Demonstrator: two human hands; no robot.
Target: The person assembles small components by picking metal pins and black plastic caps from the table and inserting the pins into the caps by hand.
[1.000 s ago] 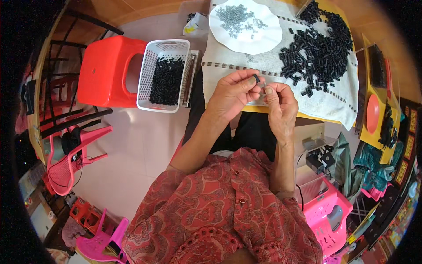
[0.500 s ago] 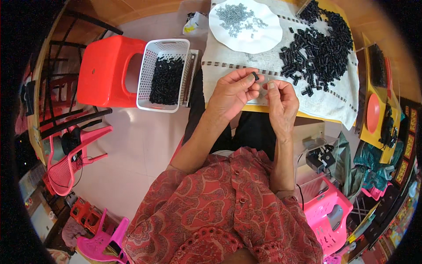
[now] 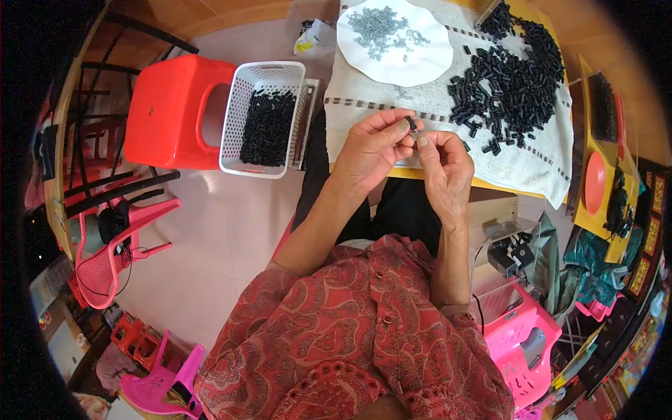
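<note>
My left hand (image 3: 374,145) pinches a small black plastic piece (image 3: 411,123) between thumb and fingers, above the near edge of the cloth. Right beside it, my right hand (image 3: 446,168) is closed in a pinch, its fingertips meeting a small shiny clear or metallic bit (image 3: 414,133) at the end of the black piece. Beyond my hands stands a white scalloped plate (image 3: 357,61) with many small clear-grey parts (image 3: 378,28) on it. A large heap of black pieces (image 3: 511,87) lies on the cloth to the right.
A white perforated basket (image 3: 227,150) of black pieces stands at my left, beside a red stool (image 3: 164,112). The white cloth (image 3: 364,126) covers the table. Pink chairs (image 3: 518,343) are near my right side and at the far left. A yellow board (image 3: 595,217) stands at right.
My right hand has moved slightly left and its fingertips have come up against the black piece in my left hand. My left hand has stayed nearly in place.
</note>
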